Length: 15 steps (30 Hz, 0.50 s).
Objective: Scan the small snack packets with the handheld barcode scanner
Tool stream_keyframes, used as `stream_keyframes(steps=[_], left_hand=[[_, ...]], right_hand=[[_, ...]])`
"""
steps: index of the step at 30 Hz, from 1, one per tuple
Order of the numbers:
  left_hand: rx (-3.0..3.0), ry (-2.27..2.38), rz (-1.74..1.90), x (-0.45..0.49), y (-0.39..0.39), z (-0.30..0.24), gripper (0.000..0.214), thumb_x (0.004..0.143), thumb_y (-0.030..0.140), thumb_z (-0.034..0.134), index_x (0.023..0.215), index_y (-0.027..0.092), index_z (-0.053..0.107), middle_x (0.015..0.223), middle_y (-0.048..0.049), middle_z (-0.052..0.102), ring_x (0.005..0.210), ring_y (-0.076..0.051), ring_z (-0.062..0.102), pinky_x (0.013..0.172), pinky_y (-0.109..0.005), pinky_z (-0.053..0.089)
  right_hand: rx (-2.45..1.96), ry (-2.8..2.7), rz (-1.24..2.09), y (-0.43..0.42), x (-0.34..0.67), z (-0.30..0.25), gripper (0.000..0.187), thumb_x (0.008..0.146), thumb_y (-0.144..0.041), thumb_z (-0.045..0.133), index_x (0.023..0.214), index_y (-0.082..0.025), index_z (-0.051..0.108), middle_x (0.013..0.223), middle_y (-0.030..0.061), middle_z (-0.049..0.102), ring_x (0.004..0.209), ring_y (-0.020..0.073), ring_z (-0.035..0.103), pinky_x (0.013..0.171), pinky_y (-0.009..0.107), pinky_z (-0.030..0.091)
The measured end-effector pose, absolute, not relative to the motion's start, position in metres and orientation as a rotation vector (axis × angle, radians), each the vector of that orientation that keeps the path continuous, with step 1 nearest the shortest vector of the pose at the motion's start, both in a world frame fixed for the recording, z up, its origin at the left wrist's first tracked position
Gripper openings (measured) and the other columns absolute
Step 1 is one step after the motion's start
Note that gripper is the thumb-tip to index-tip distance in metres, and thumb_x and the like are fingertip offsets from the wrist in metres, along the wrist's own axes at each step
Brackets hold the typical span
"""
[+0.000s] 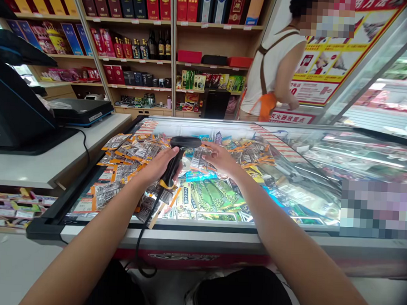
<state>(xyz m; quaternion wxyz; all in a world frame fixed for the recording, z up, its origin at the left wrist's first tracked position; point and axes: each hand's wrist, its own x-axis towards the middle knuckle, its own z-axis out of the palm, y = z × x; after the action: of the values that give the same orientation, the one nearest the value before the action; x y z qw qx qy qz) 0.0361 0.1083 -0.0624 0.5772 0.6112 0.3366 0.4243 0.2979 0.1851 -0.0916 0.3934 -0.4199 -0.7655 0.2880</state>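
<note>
My left hand [159, 164] is wrapped round the grip of a black barcode scanner [181, 147] with a yellow band, its head pointing right. Its black cable [140, 240] hangs down over the freezer's front edge. My right hand [219, 157] holds up a small silver snack packet [198, 157] right in front of the scanner's head. Both hands hover above the glass lid of a chest freezer [219, 237]. Several orange-and-silver snack packets [128, 154] lie spread on the glass to the left of my hands.
A white counter [53, 163] at the left carries a black till screen [11, 110] and a flat black device [81, 110]. Shelves of boxes and bottles [154, 45] line the back wall. A person in a white top and orange apron [274, 69] stands behind the freezer.
</note>
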Motion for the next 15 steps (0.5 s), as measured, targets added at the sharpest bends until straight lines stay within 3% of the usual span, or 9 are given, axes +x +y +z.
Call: stream_keyframes(steps=[6,12,15], left_hand=[[1.520,0.801,0.901,0.0361,0.1101,-0.0679,0.053,0.095,0.072,0.056,0.085,0.020,0.053,0.062,-0.0027,0.066,0.046,-0.016,0.062,0.046,-0.026,0.047],[1.541,0.783,0.890,0.0341,0.1116,-0.0707,0.049,0.098,0.068,0.056,0.089,0.020,0.054,0.065,-0.0023,0.068,0.047,-0.015,0.062,0.048,-0.026,0.048],[1.535,0.772,0.876,0.0342,0.1100,-0.0689,0.050,0.097,0.069,0.058,0.087,0.020,0.054,0.065,-0.0025,0.068,0.046,-0.015,0.062,0.047,-0.026,0.048]], right_hand=[[-1.087,-1.955,0.710,0.1854,0.3018,-0.0931,0.058,0.092,-0.028,0.071,0.150,-0.027,0.065,0.135,0.0110,0.071,0.070,0.0161,0.061,0.068,0.036,0.058],[-1.079,-1.958,0.703,0.1898,0.3038,-0.0956,0.054,0.093,-0.028,0.070,0.147,-0.027,0.067,0.137,0.0106,0.070,0.089,0.0207,0.069,0.083,0.039,0.060],[-1.079,-1.949,0.732,0.1912,0.3044,-0.0976,0.057,0.093,-0.027,0.070,0.149,-0.028,0.064,0.138,0.0104,0.070,0.085,0.0199,0.069,0.079,0.039,0.061]])
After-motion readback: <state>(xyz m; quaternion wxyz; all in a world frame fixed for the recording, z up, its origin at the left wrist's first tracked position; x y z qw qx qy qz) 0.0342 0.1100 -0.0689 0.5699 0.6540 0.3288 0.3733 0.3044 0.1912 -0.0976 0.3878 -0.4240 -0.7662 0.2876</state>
